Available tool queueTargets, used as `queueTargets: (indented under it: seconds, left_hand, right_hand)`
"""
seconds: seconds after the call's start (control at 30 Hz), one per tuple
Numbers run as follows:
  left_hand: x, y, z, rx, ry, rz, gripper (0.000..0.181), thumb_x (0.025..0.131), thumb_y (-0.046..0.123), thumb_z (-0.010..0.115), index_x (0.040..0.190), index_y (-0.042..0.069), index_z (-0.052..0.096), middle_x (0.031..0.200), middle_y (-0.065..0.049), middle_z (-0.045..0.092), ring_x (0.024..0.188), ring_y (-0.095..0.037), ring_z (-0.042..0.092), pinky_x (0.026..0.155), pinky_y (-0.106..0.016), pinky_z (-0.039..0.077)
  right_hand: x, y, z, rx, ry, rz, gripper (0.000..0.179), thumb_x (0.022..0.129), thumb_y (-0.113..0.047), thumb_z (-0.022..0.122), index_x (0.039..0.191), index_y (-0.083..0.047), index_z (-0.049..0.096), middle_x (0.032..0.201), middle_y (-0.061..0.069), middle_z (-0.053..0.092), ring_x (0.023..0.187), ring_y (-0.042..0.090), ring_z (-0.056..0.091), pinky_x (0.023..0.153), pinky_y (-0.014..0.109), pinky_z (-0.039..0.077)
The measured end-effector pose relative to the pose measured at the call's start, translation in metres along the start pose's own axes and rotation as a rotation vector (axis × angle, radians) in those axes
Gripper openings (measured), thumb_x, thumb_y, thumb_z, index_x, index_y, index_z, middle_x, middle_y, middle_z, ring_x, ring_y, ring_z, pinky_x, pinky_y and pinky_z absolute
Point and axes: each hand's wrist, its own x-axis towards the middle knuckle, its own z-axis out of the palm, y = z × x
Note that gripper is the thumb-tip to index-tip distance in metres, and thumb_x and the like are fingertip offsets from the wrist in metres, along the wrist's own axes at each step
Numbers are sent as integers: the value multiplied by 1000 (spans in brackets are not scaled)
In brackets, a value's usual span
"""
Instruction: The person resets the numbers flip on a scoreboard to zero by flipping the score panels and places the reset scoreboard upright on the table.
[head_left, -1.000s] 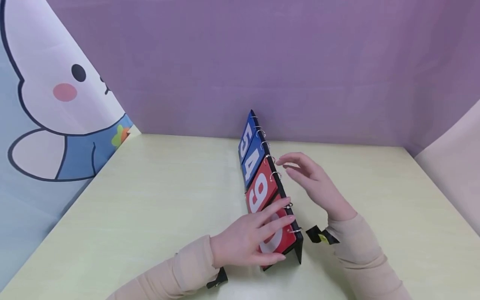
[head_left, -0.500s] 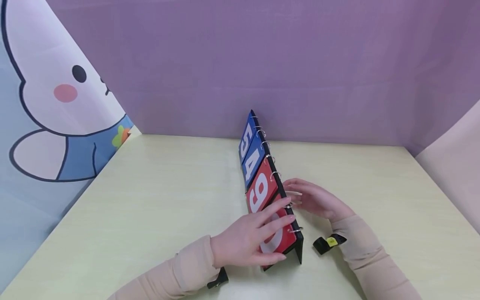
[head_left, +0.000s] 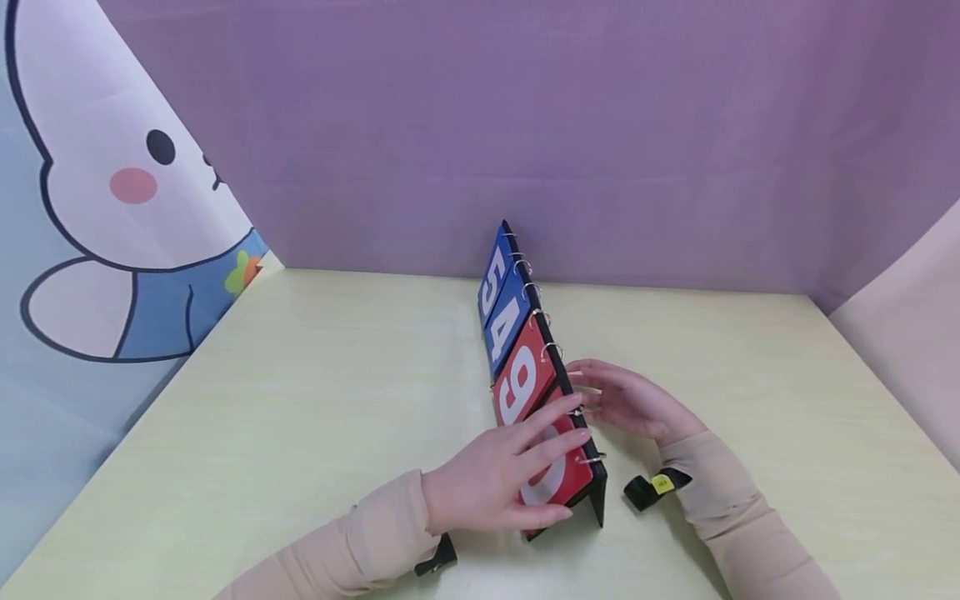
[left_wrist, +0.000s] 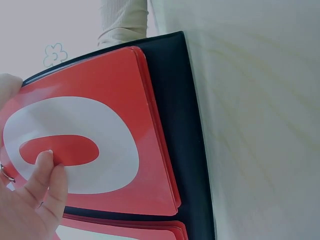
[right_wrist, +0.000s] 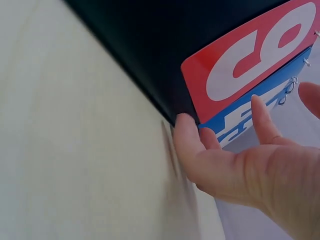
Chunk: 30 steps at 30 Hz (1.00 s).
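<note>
Logging head view: one ring-bound flip scoreboard point(head_left: 525, 367), tent-shaped, standing mid-tabletop point(head_left: 337, 358); left hand point(head_left: 498, 475) resting across its red end, fingers wide; right hand point(head_left: 637, 404) at the back, fingertips partly hidden from me. Left wrist view: glossy red 0 card point(left_wrist: 85, 115), rounded corners, layered edge, smooth black backing point(left_wrist: 180, 115). Right wrist view: reverse side, red card with white digit point(right_wrist: 250, 62); I see right fingers loosely parted, one at the backing's edge; pale tabletop alongside.

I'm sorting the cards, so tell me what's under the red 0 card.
Under the red 0 card, edges of more red cards show, with the black board behind them. The faces of those cards are covered, so their numbers cannot be read.
</note>
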Motion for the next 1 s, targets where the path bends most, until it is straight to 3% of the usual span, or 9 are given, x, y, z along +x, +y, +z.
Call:
queueTargets:
  seconds: [0.27,0.6,0.73,0.87,1.0]
  left_hand:
    - [0,1,-1,20,12,10,77,82,38,71,142,10,32,153,-13,23,91,-8,57,83,-14,47]
    - [1,2,-3,25,14,17,76,83,38,71,141,10,33,153,-13,23,93,-9,58,85,-16,48]
    - [0,2,-2,31,20,21,76,82,39,71,141,10,33,153,-14,23,92,-9,58,84,-15,48]
    - [0,1,-2,30,30,23,78,81,39,72,142,10,32,153,-16,24,88,-8,57,82,-15,47]
    - [0,1,-2,22,29,23,79,81,39,72,143,10,32,153,-15,23,86,-7,56,81,-13,47]
  right_hand:
    - [0,0,1,182,10,31,30,105,-23,24,116,-18,51,117,4,52,101,17,56,85,28,49]
    - [-1,3,-4,200,38,8,32,105,-23,25,113,-19,55,114,2,56,99,16,59,86,25,50]
    - [-2,4,-10,286,42,-32,36,105,-20,25,109,-17,61,113,4,61,102,16,61,89,26,50]
    - [-5,0,-16,343,112,-54,34,104,-18,29,104,-16,63,111,4,62,103,15,60,90,26,49]
    - [-10,-7,-21,246,202,-61,20,103,-15,32,112,-12,49,108,0,60,100,11,58,86,25,49]
